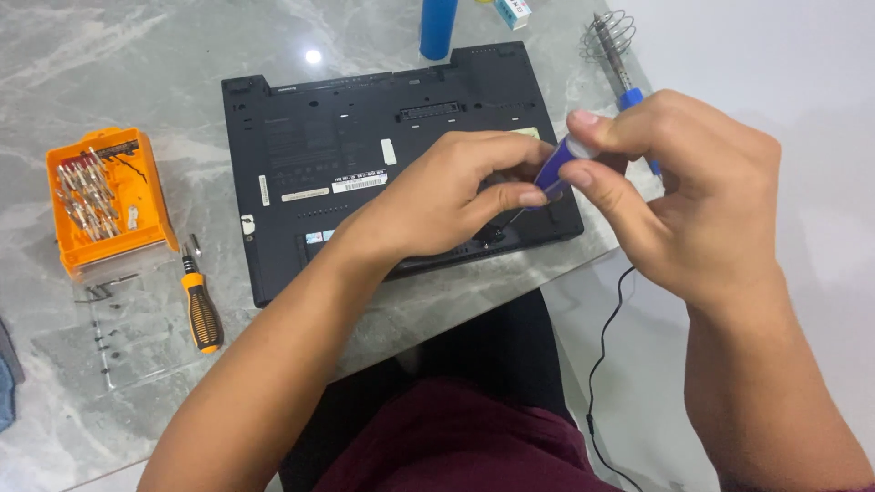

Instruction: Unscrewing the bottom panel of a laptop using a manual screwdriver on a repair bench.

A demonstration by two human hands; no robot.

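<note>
Both hands grip a blue screwdriver (556, 170) w/ tip on the laptop (365, 155) underside: left (447, 196) pinching the shaft, right (674, 182) the top.

— From my remote seat: what am I wearing in this view?
— Both forearms are bare, no sleeves down to the wrists; left hand (437, 196) and right hand (679, 196) carry no rings, watch or gloves that I can see
— And lower down?
— Dark maroon cloth over my lap, black fabric above it near the table edge
</note>
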